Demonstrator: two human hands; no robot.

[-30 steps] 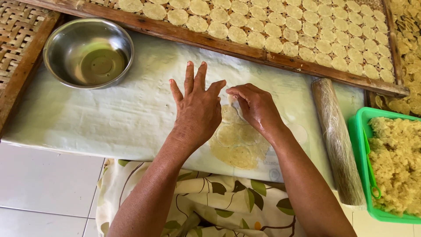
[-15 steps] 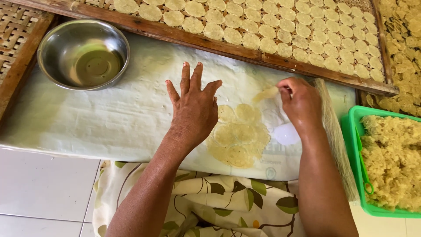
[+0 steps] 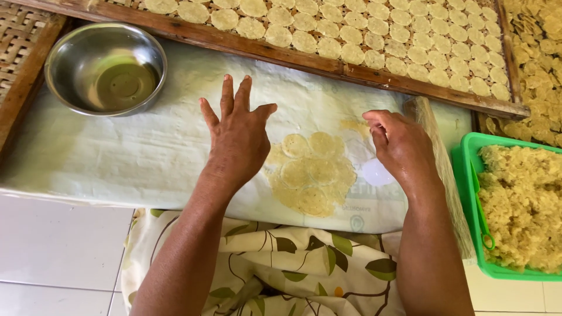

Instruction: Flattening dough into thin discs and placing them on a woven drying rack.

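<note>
Shifting back: right hand (image 3: 404, 146), disc gone.

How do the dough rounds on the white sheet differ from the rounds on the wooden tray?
The rounds on the sheet are few and crowded into one cluster, edges touching; the rounds on the wooden tray are many and laid in rows. The sheet rounds look moist and translucent, the tray rounds paler and matte. The left hand rests flat beside the sheet rounds; no hand touches the tray rounds. Both are thin, yellowish discs.

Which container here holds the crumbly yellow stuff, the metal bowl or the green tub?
The green tub at the right edge, heaped with crumbly yellow dough; the metal bowl is nearly empty.
</note>
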